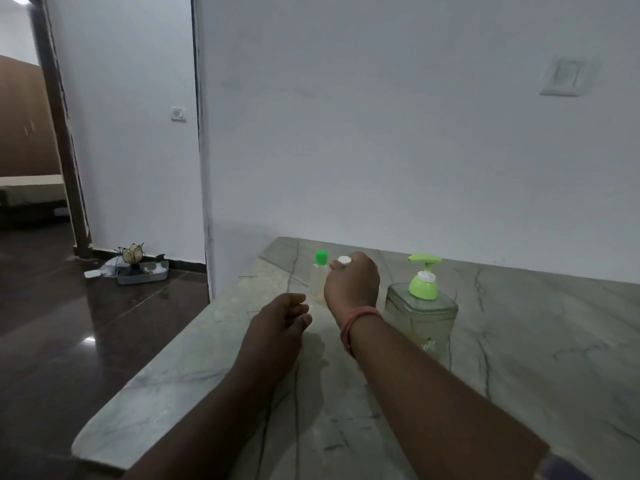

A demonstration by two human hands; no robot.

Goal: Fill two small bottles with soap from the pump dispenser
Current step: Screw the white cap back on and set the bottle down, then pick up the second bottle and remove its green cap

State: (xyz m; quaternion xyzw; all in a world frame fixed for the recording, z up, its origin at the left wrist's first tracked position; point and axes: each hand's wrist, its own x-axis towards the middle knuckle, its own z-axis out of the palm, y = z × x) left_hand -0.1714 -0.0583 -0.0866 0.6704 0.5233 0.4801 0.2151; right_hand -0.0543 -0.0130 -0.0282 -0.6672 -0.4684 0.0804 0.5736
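Note:
A small clear bottle with a green cap (320,275) stands upright near the far edge of the marble counter (519,341). My right hand (351,284) is raised just right of it and pinches a small white cap (344,260) at its fingertips. Whether a second small bottle stands behind this hand I cannot tell. The pump dispenser (420,306), a clear square body with a light-green pump head, stands to the right of that hand. My left hand (282,315) rests on the counter with its fingers loosely curled and holds nothing that I can see.
A white wall runs behind the counter. The counter's left edge drops to a dark glossy floor. A grey tray (142,271) with small items lies on the floor by the wall, and a doorway opens at far left.

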